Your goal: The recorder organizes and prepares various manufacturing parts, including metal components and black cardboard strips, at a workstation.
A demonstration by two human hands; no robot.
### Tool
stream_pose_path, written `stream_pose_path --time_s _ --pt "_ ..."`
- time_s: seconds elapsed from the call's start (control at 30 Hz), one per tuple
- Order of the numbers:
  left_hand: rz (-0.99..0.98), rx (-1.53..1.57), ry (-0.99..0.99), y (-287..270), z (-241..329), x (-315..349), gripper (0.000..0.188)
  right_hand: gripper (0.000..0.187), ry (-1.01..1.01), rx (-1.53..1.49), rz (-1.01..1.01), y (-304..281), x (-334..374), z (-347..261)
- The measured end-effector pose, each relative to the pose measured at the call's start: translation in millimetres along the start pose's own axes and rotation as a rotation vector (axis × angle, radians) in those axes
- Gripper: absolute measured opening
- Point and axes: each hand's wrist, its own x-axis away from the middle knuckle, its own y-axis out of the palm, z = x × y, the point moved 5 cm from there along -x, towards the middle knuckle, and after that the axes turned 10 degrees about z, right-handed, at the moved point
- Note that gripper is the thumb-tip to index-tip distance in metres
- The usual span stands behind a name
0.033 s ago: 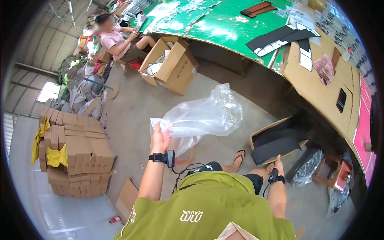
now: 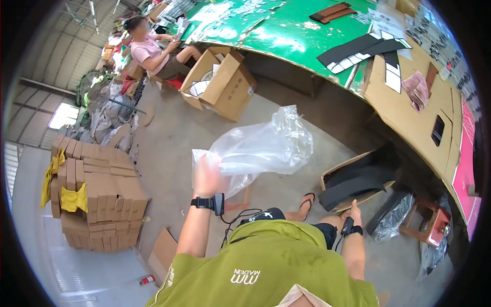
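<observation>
My left hand (image 2: 206, 176), smeared by motion, has hold of one end of a clear plastic bag (image 2: 255, 146). The bag stretches away to the right, puffed out and crumpled at its far end. Low on the right, my right hand (image 2: 353, 211) is at the near rim of an open cardboard box (image 2: 324, 180). Black flat strips (image 2: 353, 171) fill that box, and the nearest one bends up beside my fingers. These look closed, but whether they grip the rim or a strip is hidden.
Stacked flat cartons (image 2: 110, 199) stand at left. A larger open carton (image 2: 227, 92) sits ahead, near a seated person (image 2: 153, 56). The green-topped table (image 2: 286, 30) curves round to the right. Beneath it lie a wrapped black bundle (image 2: 391, 215) and a red-brown wooden frame (image 2: 427, 222).
The nearest black strip in the box now curves up, where it lay flatter before. My left hand has become blurred, and the bag's far end has shifted slightly right.
</observation>
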Motion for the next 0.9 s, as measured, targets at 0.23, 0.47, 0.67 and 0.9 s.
stream_pose_path --time_s 0.23,0.47,0.67,0.9 --pt "-0.171 -0.877 0.560 58 18 59 0.040 0.033 -0.105 0.229 -0.214 106 83 -5" --pt "-0.851 -1.378 1.082 144 -43 133 0.044 0.055 -0.124 0.335 -0.557 179 204 -58" --pt "-1.193 -1.315 0.992 184 -93 193 0.038 0.072 -0.121 0.128 -0.796 226 270 -102" --pt "-1.346 -1.142 1.035 203 -141 228 0.036 0.053 -0.495 0.151 -0.803 215 259 -144"
